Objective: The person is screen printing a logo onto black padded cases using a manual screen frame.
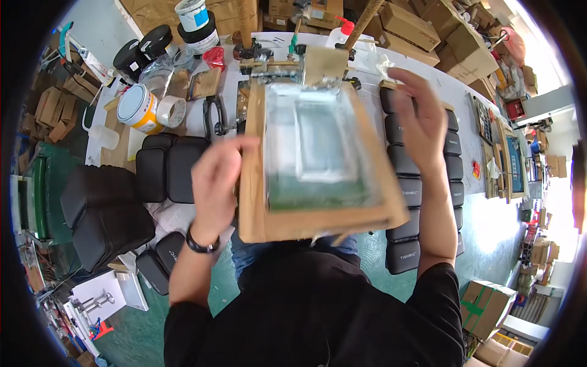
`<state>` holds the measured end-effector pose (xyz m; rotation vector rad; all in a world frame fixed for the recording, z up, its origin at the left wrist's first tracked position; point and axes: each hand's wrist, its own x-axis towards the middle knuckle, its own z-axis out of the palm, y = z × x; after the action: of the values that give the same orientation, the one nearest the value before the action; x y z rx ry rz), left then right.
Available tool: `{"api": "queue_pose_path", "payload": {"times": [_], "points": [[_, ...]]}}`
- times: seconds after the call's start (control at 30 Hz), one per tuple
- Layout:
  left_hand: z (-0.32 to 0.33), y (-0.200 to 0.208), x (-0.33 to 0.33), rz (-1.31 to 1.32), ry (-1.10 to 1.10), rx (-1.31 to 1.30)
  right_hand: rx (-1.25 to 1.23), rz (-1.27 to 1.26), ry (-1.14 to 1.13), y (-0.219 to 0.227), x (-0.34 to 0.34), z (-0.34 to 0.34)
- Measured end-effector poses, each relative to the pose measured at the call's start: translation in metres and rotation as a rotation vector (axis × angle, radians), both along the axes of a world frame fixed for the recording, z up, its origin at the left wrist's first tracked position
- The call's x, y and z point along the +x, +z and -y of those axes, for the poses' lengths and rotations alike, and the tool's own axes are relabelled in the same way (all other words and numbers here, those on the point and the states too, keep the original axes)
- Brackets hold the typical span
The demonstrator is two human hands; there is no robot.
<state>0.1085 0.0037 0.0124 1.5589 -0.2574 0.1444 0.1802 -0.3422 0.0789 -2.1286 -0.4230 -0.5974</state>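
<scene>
A wood-framed printing screen (318, 221) is tilted up in front of me, held at its far end by a metal hinge clamp (299, 68). Its mesh is smeared by motion, with a pale rectangle in the middle. My left hand (217, 174) is at the frame's left side, fingers partly curled and the index reaching to the wood; blur hides whether it grips. On the other side, my right hand (423, 119) is raised with fingers apart and nothing in it, above rows of black zippered cases (403, 220). What lies under the screen is hidden.
More black cases (180, 168) are stacked at left. Behind them are a paint can (139, 105), a tape roll (171, 111), black scissors (214, 115) and several tubs. A red-capped bottle (340, 35) stands at the back. Other framed screens (510, 160) lie at far right.
</scene>
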Motion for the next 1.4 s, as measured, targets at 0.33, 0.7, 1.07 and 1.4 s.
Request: {"api": "queue_pose_path", "payload": {"times": [0.33,0.7,1.07,1.4], "points": [[-0.002,-0.064,-0.069,-0.163,-0.010,0.257,-0.544,0.156,0.246,-0.049,0.027,-0.045],[0.000,-0.059,-0.060,-0.187,0.052,0.075,-0.534,0.114,0.446,-0.037,-0.065,-0.032],[0.016,0.059,-0.005,0.147,0.062,-0.212,-0.149,0.036,-0.044,-0.004,0.087,0.014],[-0.032,0.033,0.024,-0.009,-0.143,-0.054,-0.606,-0.222,0.253,-0.092,-0.012,-0.003]]}}
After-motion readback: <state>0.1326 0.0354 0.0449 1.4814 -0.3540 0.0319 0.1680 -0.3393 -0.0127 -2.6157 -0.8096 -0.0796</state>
